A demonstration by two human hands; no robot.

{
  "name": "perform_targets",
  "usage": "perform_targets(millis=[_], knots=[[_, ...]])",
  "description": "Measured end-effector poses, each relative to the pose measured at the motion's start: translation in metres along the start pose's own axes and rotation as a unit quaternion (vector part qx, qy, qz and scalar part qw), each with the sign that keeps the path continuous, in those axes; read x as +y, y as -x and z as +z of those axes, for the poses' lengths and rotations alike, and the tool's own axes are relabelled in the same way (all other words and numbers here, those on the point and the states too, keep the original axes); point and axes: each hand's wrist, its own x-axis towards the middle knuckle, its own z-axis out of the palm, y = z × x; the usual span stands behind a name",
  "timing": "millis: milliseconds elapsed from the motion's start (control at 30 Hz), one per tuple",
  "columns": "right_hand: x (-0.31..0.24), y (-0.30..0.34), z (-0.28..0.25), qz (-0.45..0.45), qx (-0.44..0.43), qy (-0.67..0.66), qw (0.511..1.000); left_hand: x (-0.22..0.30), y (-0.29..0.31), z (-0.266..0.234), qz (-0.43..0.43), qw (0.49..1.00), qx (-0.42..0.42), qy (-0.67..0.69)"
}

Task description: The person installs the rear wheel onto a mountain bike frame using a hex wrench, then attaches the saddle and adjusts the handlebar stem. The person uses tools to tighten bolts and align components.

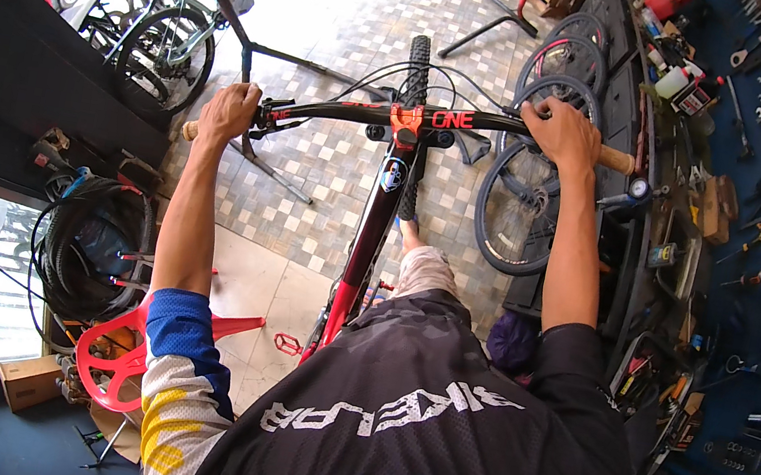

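Checkered workshop tiles lie under the red-and-black bicycle (371, 236) we straddle, our left hand (228, 111) and right hand (564, 132) each closed around an end of its black handlebar (351, 112), steadying it upright.

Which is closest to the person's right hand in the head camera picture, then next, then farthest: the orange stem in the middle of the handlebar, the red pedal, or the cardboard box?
From the right hand:
1. Orange stem, at the handlebar's middle, to its left.
2. Red pedal, low on the floor beside the frame.
3. Cardboard box, far lower left by the window.
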Motion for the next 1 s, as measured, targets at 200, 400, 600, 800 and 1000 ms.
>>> perform_targets(millis=[200, 400, 600, 800, 1000], knots=[[-0.001, 0.005, 0.001, 0.005, 0.009, -0.005, 1.0, 0.001, -0.003, -0.001, 0.004, 1.0, -0.001, -0.018], [0.0, 0.01, 0.001, 0.014, 0.012, -0.005, 1.0, 0.006, -0.006, -0.007, 0.002, 1.0, -0.016, -0.016], [-0.003, 0.015, -0.001, 0.017, 0.015, -0.008, 1.0, 0.011, -0.009, -0.009, 0.005, 1.0, -0.021, -0.013], [0.002, 0.015, 0.002, 0.005, 0.016, -0.014, 1.0, 0.011, -0.014, -0.011, 0.004, 1.0, -0.03, -0.008], [0.001, 0.019, 0.002, 0.009, 0.023, -0.012, 1.0, 0.009, -0.017, -0.009, 0.021, 1.0, -0.015, -0.009]])
